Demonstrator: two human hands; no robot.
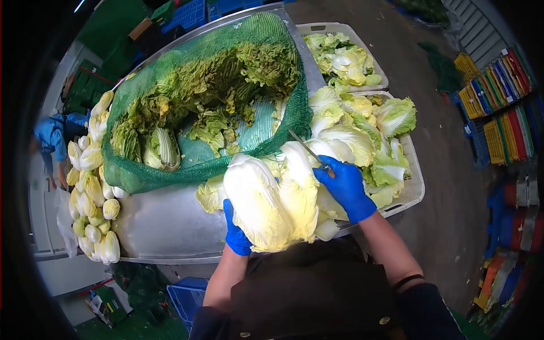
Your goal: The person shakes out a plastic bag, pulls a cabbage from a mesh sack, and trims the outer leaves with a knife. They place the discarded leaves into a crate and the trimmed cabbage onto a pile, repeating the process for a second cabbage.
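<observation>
A pale napa cabbage (254, 195) rests in my left hand (237, 233), whose blue-gloved fingers are wrapped around its lower left side, partly hidden beneath it. Along its right side stands a broad white-and-yellow outer leaf (300, 195). My right hand (347, 190), also blue-gloved, is closed on a knife (305, 145) with the blade pointing up and left, just above that leaf. Loose leaves (345, 144) lie around the blade. Beyond the cabbage, a green mesh bag (141, 178) spreads over the metal table (164, 229), with wilted, untrimmed cabbages (198, 85) inside.
Trimmed cabbages (90, 187) are stacked at the table's left end. White crates (416, 175) of leaves stand at the right, another crate (382, 82) behind. Stacked colourful crates (498, 96) line the far right. A person in blue (52, 136) is at the far left.
</observation>
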